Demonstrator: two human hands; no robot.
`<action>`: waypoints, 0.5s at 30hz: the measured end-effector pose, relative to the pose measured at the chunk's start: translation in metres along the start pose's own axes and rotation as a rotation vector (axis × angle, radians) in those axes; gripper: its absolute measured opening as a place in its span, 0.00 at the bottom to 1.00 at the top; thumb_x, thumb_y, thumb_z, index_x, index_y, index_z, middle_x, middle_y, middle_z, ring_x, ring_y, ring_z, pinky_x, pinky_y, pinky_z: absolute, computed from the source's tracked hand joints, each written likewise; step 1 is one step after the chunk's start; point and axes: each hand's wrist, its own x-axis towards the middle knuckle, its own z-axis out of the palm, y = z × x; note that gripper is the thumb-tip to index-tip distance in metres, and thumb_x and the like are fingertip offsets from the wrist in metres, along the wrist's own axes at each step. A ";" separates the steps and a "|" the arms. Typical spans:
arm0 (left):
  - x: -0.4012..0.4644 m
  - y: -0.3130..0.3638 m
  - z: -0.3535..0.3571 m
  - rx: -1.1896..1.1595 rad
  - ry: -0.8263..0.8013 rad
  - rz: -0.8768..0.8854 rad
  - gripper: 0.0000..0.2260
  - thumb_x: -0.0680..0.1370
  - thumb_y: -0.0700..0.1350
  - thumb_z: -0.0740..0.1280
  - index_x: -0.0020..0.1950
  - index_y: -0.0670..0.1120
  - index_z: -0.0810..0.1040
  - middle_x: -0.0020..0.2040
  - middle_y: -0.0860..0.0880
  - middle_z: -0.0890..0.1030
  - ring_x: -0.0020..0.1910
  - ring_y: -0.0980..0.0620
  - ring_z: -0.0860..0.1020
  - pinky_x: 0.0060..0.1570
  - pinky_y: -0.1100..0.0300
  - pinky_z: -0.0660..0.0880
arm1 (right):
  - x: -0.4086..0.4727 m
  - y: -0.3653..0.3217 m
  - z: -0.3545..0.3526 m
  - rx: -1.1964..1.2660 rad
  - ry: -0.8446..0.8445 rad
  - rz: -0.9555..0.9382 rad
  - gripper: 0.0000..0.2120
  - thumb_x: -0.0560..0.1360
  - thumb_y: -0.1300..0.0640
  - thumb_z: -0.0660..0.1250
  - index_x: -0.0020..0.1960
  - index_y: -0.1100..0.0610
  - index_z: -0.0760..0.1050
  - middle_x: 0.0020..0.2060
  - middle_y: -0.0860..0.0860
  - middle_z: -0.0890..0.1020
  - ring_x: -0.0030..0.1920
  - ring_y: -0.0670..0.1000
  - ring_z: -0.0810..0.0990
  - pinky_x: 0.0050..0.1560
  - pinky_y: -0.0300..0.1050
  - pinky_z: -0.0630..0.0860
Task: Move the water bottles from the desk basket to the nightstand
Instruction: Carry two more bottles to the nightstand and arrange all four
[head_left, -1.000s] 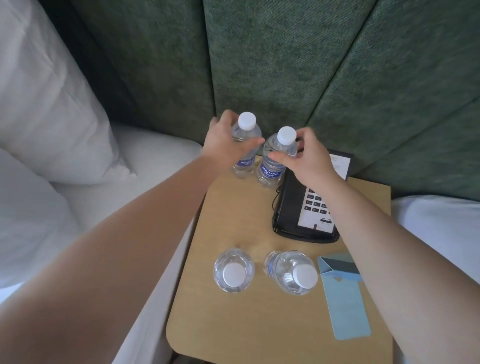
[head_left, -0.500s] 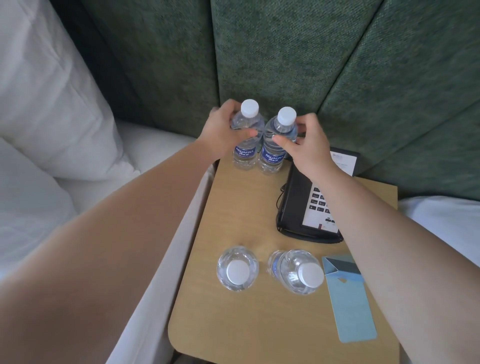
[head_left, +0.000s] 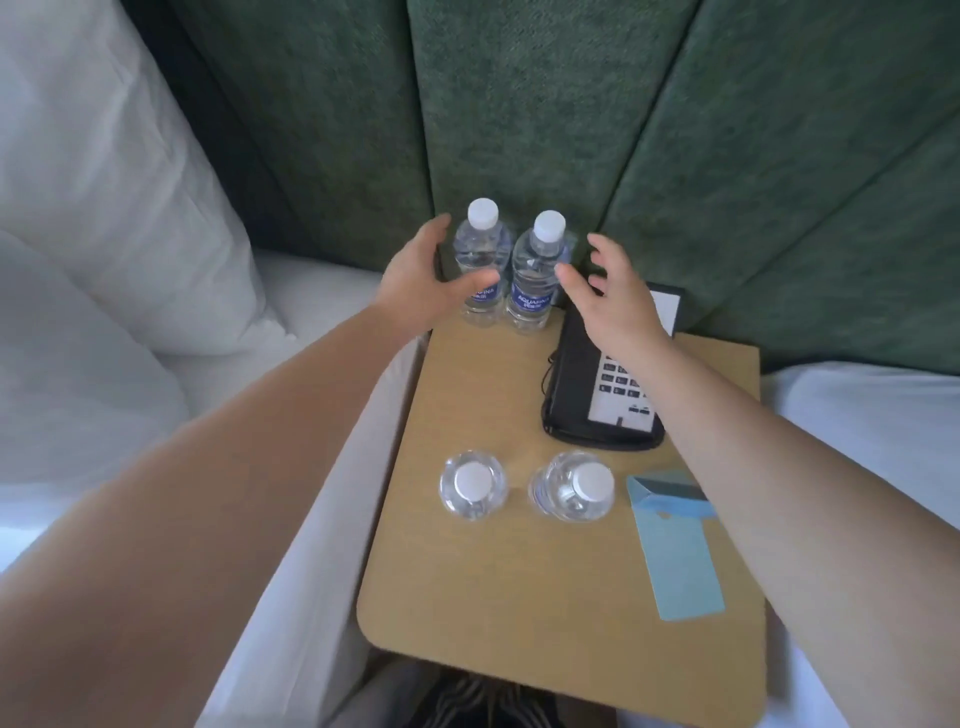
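Four water bottles stand upright on the wooden nightstand (head_left: 545, 582). The two rear bottles (head_left: 480, 265) (head_left: 532, 275) sit side by side, touching, against the green padded headboard (head_left: 519, 104). The left hand (head_left: 421, 280) and right hand (head_left: 608, 296) flank them with fingers spread apart, gripping nothing. Two more bottles (head_left: 472, 491) (head_left: 574, 486) stand near the front, beside a black telephone (head_left: 597, 395) and a blue card sleeve (head_left: 675, 540).
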 end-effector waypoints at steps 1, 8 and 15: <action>-0.019 0.003 -0.003 -0.049 -0.027 0.015 0.38 0.69 0.58 0.74 0.74 0.50 0.64 0.62 0.62 0.72 0.63 0.60 0.70 0.58 0.70 0.66 | -0.015 0.000 -0.007 0.033 -0.016 0.004 0.31 0.76 0.39 0.62 0.74 0.50 0.59 0.72 0.48 0.66 0.67 0.49 0.71 0.61 0.44 0.69; -0.149 0.001 0.000 -0.236 -0.261 0.012 0.42 0.60 0.71 0.71 0.70 0.60 0.62 0.68 0.54 0.70 0.69 0.57 0.67 0.63 0.62 0.65 | -0.131 0.015 -0.038 0.184 -0.190 0.071 0.40 0.62 0.27 0.65 0.71 0.36 0.61 0.70 0.37 0.66 0.70 0.41 0.66 0.64 0.41 0.68; -0.202 -0.014 0.039 -0.081 -0.161 -0.208 0.46 0.59 0.63 0.78 0.72 0.59 0.61 0.65 0.58 0.68 0.62 0.57 0.68 0.58 0.60 0.65 | -0.194 0.039 -0.019 0.020 -0.261 0.127 0.51 0.62 0.42 0.78 0.76 0.46 0.54 0.75 0.45 0.59 0.73 0.48 0.61 0.72 0.51 0.60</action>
